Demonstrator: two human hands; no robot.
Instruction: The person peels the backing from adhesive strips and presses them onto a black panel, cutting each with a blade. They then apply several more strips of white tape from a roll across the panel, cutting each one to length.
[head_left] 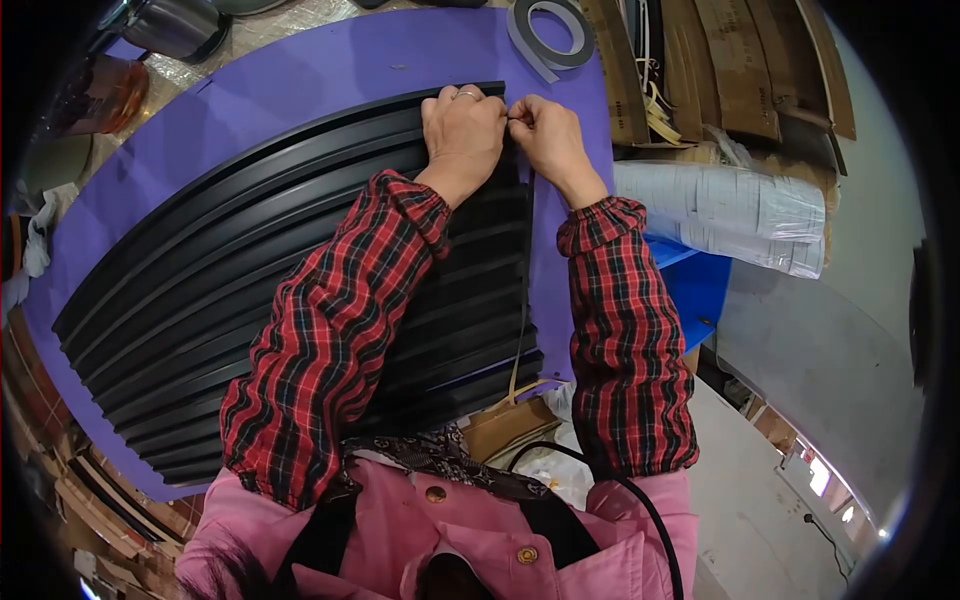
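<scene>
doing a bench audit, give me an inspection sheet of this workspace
surface: purple sheet, under the panels
job's things: black ribbed panels; thin strip down their right edge
clutter: tape roll, cardboard, white stack, metal pot
fingers: left hand on the panels' top end; right hand pinches the strip
cables: black cable at the bottom
surroundings: grey floor at right

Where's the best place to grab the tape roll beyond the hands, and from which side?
Take the tape roll by its ring wall, from above: one finger in the open centre, thumb on the outer rim. It lies flat at the far edge of the purple sheet, hole up, so a side pinch likely finds little. Avoid the loose tail on its near side.
</scene>
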